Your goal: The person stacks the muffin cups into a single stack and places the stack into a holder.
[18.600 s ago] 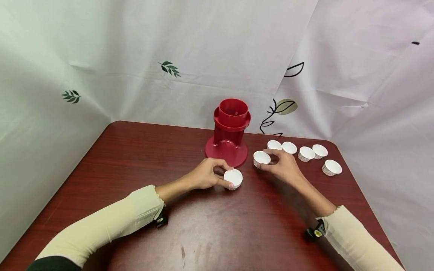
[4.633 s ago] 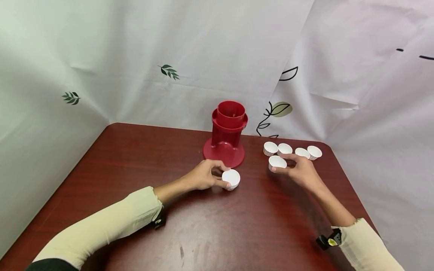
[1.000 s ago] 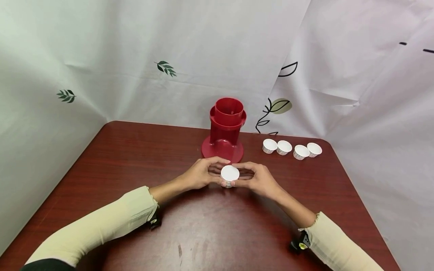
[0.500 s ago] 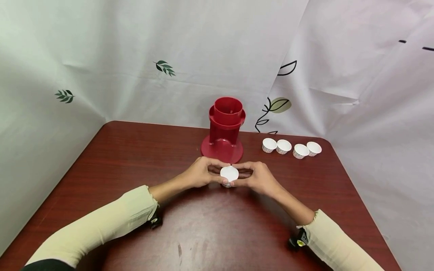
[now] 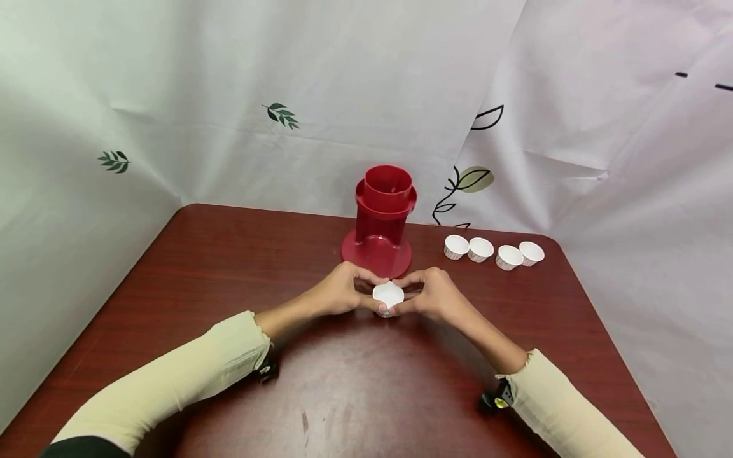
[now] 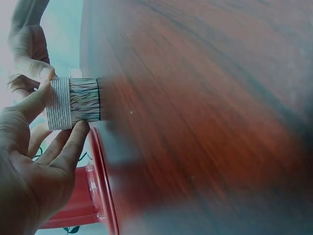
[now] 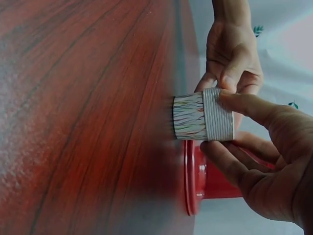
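Observation:
Both hands hold one short stack of nested white paper baking cups [image 5: 387, 293] at the middle of the table, in front of the red stand. My left hand [image 5: 338, 292] grips it from the left, thumb at the near side and fingers at the far side. From the right, my right hand [image 5: 436, 295] grips the same stack, its fingertips meeting those of the left hand. In the left wrist view the stack [image 6: 84, 100] shows several rims packed tightly together above a streaked, coloured side wall. Its base is right at the tabletop, as the stack [image 7: 190, 117] in the right wrist view also shows.
A red plastic stand [image 5: 382, 219] with a round base and an open tube on top is just behind the hands. Several loose white baking cups [image 5: 480, 249] stand upright at the table's back right. White patterned cloth [image 5: 229, 108] hangs along the table's back and sides.
The right hand has carried a single cup from the right to the left hand's stack, and fewer loose cups stand at the back right. Lately both hands have drawn in around the rim.

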`<state>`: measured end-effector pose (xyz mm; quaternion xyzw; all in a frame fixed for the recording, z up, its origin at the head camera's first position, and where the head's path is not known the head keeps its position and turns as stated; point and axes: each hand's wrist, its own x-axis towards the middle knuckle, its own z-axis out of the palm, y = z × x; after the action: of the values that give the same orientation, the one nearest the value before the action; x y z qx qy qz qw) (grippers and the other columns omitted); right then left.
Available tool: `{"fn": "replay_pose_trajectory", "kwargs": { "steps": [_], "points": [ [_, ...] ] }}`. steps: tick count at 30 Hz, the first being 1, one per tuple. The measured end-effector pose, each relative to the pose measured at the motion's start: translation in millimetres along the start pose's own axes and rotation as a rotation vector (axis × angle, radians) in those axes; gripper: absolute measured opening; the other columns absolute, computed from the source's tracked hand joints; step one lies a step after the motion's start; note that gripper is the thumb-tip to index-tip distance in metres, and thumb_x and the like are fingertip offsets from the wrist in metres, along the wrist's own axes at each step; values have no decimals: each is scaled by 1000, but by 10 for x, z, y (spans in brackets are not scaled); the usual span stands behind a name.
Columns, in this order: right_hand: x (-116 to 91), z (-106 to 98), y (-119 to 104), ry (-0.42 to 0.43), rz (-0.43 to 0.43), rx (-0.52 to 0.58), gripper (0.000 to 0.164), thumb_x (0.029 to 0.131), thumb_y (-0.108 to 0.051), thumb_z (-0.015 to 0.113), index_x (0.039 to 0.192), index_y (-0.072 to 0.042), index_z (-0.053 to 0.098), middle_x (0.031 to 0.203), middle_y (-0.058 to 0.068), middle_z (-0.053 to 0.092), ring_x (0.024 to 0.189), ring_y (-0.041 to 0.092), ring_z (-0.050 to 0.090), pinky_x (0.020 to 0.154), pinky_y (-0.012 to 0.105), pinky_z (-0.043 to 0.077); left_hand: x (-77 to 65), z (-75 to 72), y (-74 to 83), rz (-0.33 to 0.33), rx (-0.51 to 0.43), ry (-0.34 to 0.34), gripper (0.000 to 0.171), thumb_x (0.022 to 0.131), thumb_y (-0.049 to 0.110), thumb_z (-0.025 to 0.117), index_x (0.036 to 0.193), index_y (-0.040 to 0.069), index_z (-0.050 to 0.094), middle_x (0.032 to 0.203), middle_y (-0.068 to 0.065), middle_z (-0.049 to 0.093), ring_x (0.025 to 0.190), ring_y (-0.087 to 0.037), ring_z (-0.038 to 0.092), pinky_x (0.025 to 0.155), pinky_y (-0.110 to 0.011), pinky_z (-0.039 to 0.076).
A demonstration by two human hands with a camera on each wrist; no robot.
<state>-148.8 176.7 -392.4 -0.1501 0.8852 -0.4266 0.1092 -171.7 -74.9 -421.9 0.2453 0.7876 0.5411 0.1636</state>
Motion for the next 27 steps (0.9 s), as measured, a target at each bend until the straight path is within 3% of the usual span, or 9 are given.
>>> {"fn": "replay_pose_trajectory", "kwargs": {
  "steps": [11, 15, 18, 27],
  "points": [
    [-4, 12, 27, 1, -10, -2, 46, 79, -19, 105, 119, -5, 88, 111, 9, 89, 101, 21, 87, 82, 20, 65, 8, 10, -17, -19, -13, 3, 52, 85, 9, 101, 133, 0, 82, 126, -15, 85, 113, -24, 84, 102, -35, 69],
    [-9, 15, 22, 0, -12, 20, 47, 80, -18, 104, 121, -4, 87, 114, 10, 88, 106, 26, 87, 90, 30, 71, 9, -1, -15, -21, -11, 8, 51, 85, 11, 101, 132, 2, 83, 126, -13, 86, 112, -24, 84, 99, -32, 69],
    [-25, 23, 28, -5, -23, 36, 49, 81, -17, 104, 124, -2, 85, 119, 13, 87, 109, 28, 86, 94, 37, 72, 19, 2, -7, -23, 2, 5, 46, 85, 12, 101, 127, 3, 84, 126, -12, 86, 112, -22, 84, 97, -29, 68],
    [-85, 65, 78, 0, -71, 89, 56, 85, -14, 101, 134, 2, 79, 122, 18, 86, 111, 29, 86, 94, 33, 71, 34, 25, -16, -14, 2, 3, 31, 84, 9, 101, 106, 6, 78, 121, -12, 84, 110, -21, 84, 99, -32, 68]
  ]
}}
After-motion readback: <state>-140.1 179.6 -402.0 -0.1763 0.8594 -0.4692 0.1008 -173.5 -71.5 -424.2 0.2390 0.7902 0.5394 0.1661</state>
